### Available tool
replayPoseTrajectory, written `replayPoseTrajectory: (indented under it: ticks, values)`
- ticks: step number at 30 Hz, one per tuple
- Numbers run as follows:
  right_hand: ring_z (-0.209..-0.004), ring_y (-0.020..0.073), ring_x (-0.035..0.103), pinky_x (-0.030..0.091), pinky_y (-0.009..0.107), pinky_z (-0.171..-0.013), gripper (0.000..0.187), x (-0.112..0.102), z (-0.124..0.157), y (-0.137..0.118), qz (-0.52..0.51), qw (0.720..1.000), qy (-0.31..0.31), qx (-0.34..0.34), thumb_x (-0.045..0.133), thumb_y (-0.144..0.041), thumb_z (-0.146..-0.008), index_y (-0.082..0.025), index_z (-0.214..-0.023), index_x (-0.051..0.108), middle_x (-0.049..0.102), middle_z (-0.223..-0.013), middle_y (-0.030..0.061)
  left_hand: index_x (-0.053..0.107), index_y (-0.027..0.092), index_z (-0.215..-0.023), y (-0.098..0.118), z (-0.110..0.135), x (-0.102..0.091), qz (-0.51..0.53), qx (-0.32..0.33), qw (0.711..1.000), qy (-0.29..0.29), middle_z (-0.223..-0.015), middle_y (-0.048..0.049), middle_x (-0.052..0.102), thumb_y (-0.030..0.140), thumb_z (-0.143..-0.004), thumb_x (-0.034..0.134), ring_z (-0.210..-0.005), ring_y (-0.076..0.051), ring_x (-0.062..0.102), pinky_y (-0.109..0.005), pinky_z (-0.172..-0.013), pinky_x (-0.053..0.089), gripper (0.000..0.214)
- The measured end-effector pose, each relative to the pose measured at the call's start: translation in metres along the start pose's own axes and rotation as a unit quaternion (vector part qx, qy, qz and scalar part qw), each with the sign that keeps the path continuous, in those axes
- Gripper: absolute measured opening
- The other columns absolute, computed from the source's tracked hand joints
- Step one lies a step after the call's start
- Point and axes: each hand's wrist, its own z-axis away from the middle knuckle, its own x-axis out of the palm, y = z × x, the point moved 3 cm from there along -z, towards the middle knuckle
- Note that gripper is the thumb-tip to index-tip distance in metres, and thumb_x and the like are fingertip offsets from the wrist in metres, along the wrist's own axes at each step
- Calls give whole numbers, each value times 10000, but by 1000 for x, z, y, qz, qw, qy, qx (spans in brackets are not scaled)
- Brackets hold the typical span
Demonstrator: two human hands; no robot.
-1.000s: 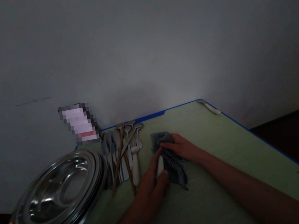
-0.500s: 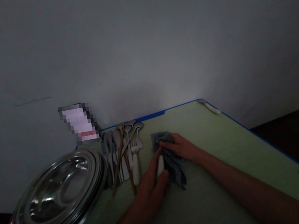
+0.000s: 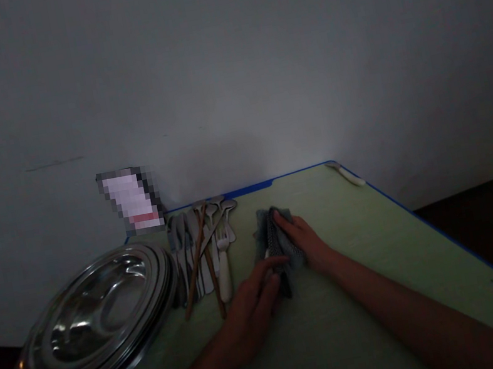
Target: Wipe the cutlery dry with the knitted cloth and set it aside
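A bunched dark grey-green cloth with a patterned weave (image 3: 270, 231) is gripped in my right hand (image 3: 302, 239), thumb pressed on its top. My left hand (image 3: 254, 305) is closed at the cloth's lower left side, round a white-handled piece of cutlery (image 3: 267, 255). Only a sliver of that handle shows, and its head is hidden in the cloth. To the left of my hands lies a white-handled fork (image 3: 224, 268), tines pointing away from me. Beside it are several knives (image 3: 184, 246), spoons (image 3: 230, 205) and two brown chopsticks (image 3: 197, 257).
A stack of shiny metal plates (image 3: 95, 329) takes up the table's left side. Behind it a blurred-out phone (image 3: 129, 199) leans against the grey wall (image 3: 255, 68). Another white-handled utensil (image 3: 347, 174) lies at the far right corner of the pale green, blue-edged table (image 3: 398, 259).
The cloth is now folded up around the cutlery, covering most of the handle that showed before. My left fingers have come over the cloth; my right thumb sits higher on it.
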Motion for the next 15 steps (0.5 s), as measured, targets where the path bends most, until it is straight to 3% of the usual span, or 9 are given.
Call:
replayPoseTrajectory:
  ticks: [3,6,12,15]
  values:
    - [-727,191,610,462,312,-668,475,13,10,6,-177,980,51,72,515,-607,-722,-154,-808,629,650,-749,62,451,218,-1179,-3,2,3,1,13,1000,6,-670,34,460,357,-944,295,-588,-122,442,-216,-529,349,314]
    - [-663,165,593,447,303,-653,413,26,18,12,-243,963,60,103,636,-543,-652,-151,-784,630,639,-714,35,463,229,-1125,-7,3,5,16,23,999,27,-664,40,458,340,-949,290,-581,-118,440,-213,-525,349,271]
    - [-596,122,559,430,261,-609,328,25,18,12,-206,973,53,92,710,-445,-611,-155,-748,644,612,-639,-17,442,239,-1148,-11,0,6,23,21,998,54,-660,40,464,341,-943,317,-584,-128,462,-227,-536,369,260]
    - [-587,115,558,426,239,-578,338,18,15,5,-175,978,83,72,710,-447,-614,-157,-776,651,622,-637,-23,388,246,-1226,-10,0,3,20,33,994,99,-841,-8,538,335,-928,367,-685,-145,510,-251,-618,410,312]
